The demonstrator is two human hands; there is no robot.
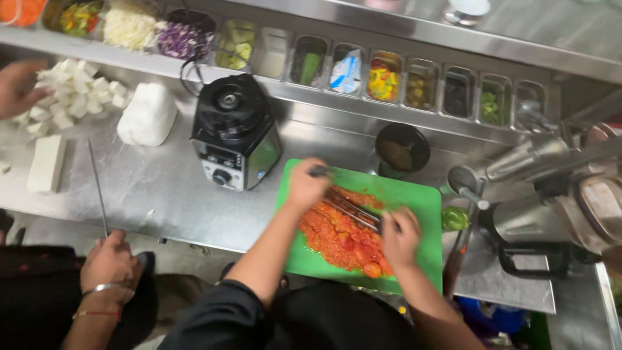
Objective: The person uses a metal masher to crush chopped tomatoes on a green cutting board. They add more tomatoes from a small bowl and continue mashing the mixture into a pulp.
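Note:
A green cutting board (424,201) lies on the steel counter with a heap of chopped red tomato (337,236) on it. My left hand (308,185) is closed around the dark handle of a knife (353,209). The blade runs slanting across the tomato heap. My right hand (400,236) is curled over the far end of the blade and touches the tomato pieces.
A black blender base (233,133) stands left of the board, a dark round cup (402,149) behind it, and a green pepper (455,219) at its right. Steel machines (564,194) crowd the right. At left a co-worker's hand (110,259) holds a long knife (97,188) near white cubes (74,97).

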